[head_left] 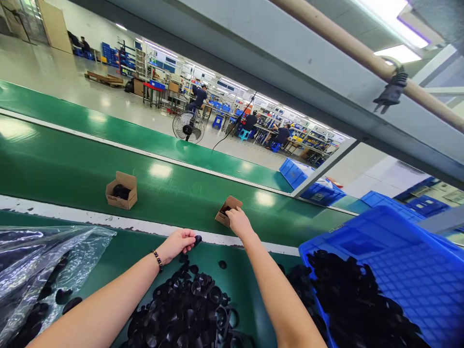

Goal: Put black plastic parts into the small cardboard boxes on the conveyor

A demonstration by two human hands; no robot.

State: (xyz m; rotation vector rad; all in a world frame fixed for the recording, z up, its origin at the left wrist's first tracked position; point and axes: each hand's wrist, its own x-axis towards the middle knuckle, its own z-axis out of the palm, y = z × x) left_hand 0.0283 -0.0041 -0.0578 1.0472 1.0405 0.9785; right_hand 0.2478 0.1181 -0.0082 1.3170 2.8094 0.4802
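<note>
Between the thumb and fingers of my left hand [178, 244] is a small, round, black cup-shaped part [197, 240], held above the white edge strip. My right hand [239, 223] grips a small open cardboard box [222, 217] on the green belt, its fingertips at the opening. The box is tilted, and some black pieces show inside; the fingers partly hide them. Below and between my forearms lies a heap of similar black parts [188, 304]. A single black part [222, 264] lies apart from the heap, nearer my right forearm.
Another open cardboard box [122, 197] with black parts stands on the belt [174, 183] at left. A clear plastic bag [76, 256] covers the near left. At right a blue crate [409, 232] holds many black pieces [351, 290]. A metal beam [253, 53] crosses overhead.
</note>
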